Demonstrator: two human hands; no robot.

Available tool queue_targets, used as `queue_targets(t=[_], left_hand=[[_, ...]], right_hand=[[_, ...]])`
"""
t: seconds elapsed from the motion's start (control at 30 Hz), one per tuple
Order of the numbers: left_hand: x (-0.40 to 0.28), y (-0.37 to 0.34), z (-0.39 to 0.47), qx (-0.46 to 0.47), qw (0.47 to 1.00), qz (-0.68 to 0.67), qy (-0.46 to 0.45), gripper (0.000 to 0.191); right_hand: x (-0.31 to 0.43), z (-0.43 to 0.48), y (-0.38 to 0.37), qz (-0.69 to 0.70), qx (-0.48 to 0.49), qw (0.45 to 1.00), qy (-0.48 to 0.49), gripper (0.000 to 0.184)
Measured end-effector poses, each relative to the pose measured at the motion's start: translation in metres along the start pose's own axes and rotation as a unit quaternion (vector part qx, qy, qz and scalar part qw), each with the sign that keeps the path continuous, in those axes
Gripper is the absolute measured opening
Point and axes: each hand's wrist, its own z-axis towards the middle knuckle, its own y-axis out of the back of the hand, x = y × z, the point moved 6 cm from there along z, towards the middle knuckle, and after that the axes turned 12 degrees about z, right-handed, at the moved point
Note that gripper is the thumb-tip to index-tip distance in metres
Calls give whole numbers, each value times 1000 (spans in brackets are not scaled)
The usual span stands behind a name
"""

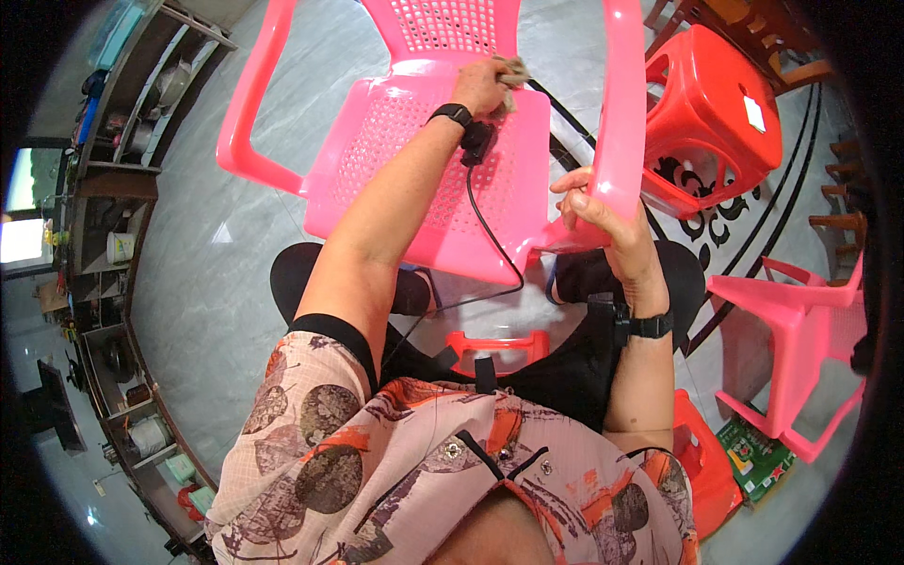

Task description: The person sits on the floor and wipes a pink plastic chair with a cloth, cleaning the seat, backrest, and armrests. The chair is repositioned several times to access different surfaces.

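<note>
A pink plastic armchair (424, 247) with a perforated seat and back stands before me, between my knees. My left hand (480, 88) is shut on a crumpled beige cloth (514, 74) at the rear right of the seat, close to the backrest. On that wrist a black strap carries a small black device (477, 143), whose cable trails over the seat towards my lap. My right hand (600, 212) grips the front bend of the right armrest (621, 106), with the fingers on its inner side. Another black strap with a device circles the right wrist.
Red plastic stools (734, 92) stand stacked or close together at the right, near wooden furniture (798, 42). Another pink chair (791, 339) lies tipped at the lower right, by a green carton (756, 452). Shelving (113, 191) with household goods lines the left. The tiled floor (212, 212) looks glossy.
</note>
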Motion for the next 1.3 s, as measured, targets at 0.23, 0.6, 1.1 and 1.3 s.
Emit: queue_targets(t=[0.23, 0.6, 1.1, 1.3], left_hand=[[-81, 5, -60, 82, 991, 29, -97, 26], [-132, 55, -234, 101, 990, 53, -86, 28], [158, 185, -291, -34, 914, 142, 380, 34], [-2, 115, -287, 43, 973, 62, 218, 45]], right_hand=[[-2, 5, 1, 23, 21, 999, 36, 29], [-9, 7, 3, 36, 18, 999, 34, 42], [-16, 14, 9, 72, 32, 996, 34, 36], [-15, 14, 10, 46, 44, 997, 43, 42]])
